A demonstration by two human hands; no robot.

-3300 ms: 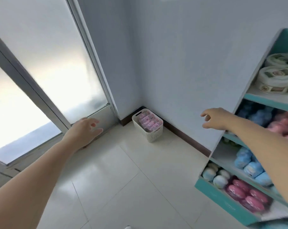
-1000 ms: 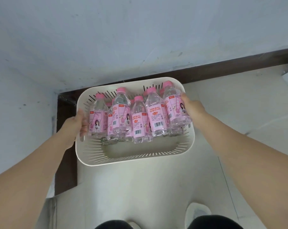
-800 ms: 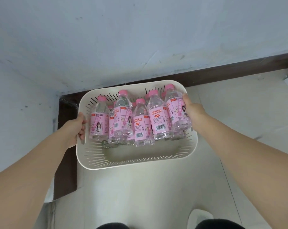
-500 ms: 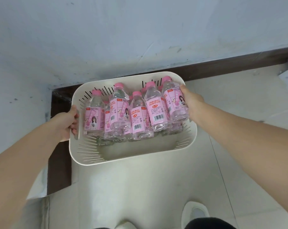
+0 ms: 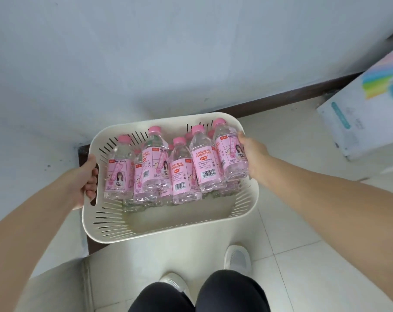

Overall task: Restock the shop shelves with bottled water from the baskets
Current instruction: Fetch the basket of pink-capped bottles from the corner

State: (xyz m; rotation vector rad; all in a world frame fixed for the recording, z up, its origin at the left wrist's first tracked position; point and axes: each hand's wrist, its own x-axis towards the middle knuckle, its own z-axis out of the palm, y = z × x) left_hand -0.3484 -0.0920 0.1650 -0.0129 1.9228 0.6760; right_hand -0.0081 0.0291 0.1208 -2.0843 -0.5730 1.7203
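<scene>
A cream slotted basket (image 5: 168, 224) is held up in front of me, above the floor near the room's corner. Several clear bottles with pink caps and pink labels (image 5: 181, 167) lean against its far side. My left hand (image 5: 84, 179) grips the handle slot on the basket's left wall, with the fingers curled through it. On the opposite side, my right hand (image 5: 253, 155) holds the right rim; its fingers are hidden behind the rightmost bottle (image 5: 230, 152).
A pale wall with a dark skirting board (image 5: 281, 95) runs close behind the basket. A white carton with rainbow stripes (image 5: 366, 109) stands at the right. My shoes (image 5: 237, 258) and dark trouser knees are below, on the light tiled floor.
The basket has come up off the floor and toward me, held in both hands. The view has swung right, bringing the striped carton into sight.
</scene>
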